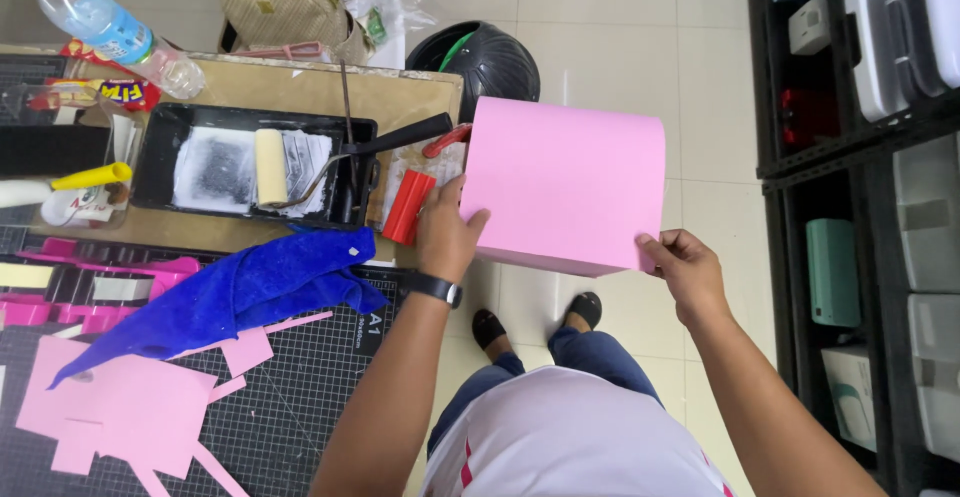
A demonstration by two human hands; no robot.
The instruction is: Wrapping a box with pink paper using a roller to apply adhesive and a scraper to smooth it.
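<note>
The person stands beside the tabletop point(400, 92) and holds a large pink sheet point(565, 187) out over the tiled floor point(620, 17), clear of the work surface and bowed so its top edge curves away. Both hands are clamped on it: the left hand point(445, 232) pinches the lower left edge, thumb on the facing side, and the right hand point(683, 267) pinches the lower right corner between thumb and fingers. The step in hand looks like handling or checking a fresh sheet before it goes onto the work area. To the left lies a black cutting mat point(300, 397) strewn with pink offcuts point(120, 407) and partly covered by a blue cloth point(240, 292). Behind it sits a black paint tray point(160, 157) with a roller point(270, 167) resting in it, a red block point(408, 207) just beside the tray, and a plastic bottle point(100, 27) at the far edge. Laying the sheet flat would call for a level, two-handed carry to the left, and probably a bare patch of mat, since the cloth and scraps take up much of it.
</note>
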